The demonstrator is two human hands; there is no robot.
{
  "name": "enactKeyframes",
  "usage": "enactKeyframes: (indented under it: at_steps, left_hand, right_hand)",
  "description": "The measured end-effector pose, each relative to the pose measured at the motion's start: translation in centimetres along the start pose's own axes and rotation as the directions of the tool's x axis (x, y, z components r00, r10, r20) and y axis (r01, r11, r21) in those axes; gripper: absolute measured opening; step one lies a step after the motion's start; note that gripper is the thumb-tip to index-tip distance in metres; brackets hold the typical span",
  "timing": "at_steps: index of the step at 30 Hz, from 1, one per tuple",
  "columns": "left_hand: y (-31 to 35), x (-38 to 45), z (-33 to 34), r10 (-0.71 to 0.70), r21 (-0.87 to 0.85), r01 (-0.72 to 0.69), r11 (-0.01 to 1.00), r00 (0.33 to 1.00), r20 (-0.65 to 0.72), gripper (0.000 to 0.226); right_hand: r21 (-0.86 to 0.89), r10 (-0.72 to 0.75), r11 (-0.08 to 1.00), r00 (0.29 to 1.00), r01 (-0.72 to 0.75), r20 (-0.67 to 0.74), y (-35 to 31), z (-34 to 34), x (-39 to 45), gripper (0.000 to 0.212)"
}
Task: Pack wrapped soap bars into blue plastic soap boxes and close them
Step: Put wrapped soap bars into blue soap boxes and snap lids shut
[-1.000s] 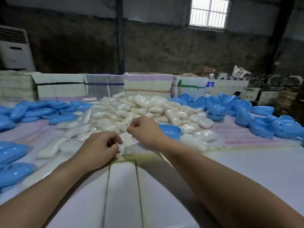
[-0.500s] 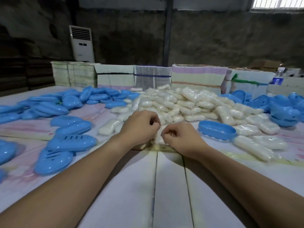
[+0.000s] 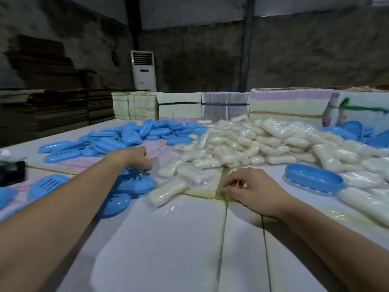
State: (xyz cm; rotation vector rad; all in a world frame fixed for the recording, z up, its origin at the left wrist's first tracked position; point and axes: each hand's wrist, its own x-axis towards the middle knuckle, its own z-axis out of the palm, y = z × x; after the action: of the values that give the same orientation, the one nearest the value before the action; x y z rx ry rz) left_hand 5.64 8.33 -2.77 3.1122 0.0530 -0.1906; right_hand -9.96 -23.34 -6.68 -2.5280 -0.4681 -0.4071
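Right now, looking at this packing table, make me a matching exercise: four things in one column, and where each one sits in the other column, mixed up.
Things:
1. left hand
2. right hand
3. open blue tray
4. pile of wrapped soaps

Places:
A. middle of the table, towards the back
B. reaching over the blue soap boxes at left
C. on the yellowish tape near the middle
D. alone at the right, in front of the pile

Pairs: 1-B, 2-C, 3-D, 4-A
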Motion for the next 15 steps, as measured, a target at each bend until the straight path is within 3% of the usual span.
enactKeyframes:
  at_steps: [2, 5, 9, 12, 15]
  left_hand:
    - [-0.8, 0.2, 0.7, 0.009, -0.062, -0.010, 0.998, 1.000, -0.024, 0.077]
    - [-0.8, -0.2, 1.0, 0.039, -0.175, -0.069, 0.982, 0.985, -0.167, 0.074]
    - [2.7, -2.3, 0.4, 0.210, -0.122, -0.293, 0.948, 0.867, -0.451, 0.062]
    - [7.0, -4.8, 0.1, 0.371, -0.181, -0.519, 0.836, 0.775, -0.511, 0.060]
    - [11.3, -7.1, 0.6, 0.525, -0.295, -0.688, 0.662, 0.708, -0.473, 0.061]
  right_hand:
    - [0.018, -0.002, 1.000, 1.000, 0.002, 0.006, 0.0, 0.1, 0.1, 0.010]
    - [0.025, -0.015, 1.000, 1.000, 0.015, -0.006, 0.2, 0.0, 0.1, 0.011]
    - [0.038, -0.012, 0.999, 0.999, 0.014, -0.042, 0.2, -0.3, 0.0, 0.020]
    - [0.065, 0.037, 0.997, 0.991, -0.029, -0.132, 0.4, -0.8, -0.2, 0.029]
    - [0.120, 0.136, 0.987, 0.939, -0.103, -0.315, 0.9, -2.0, -0.2, 0.025]
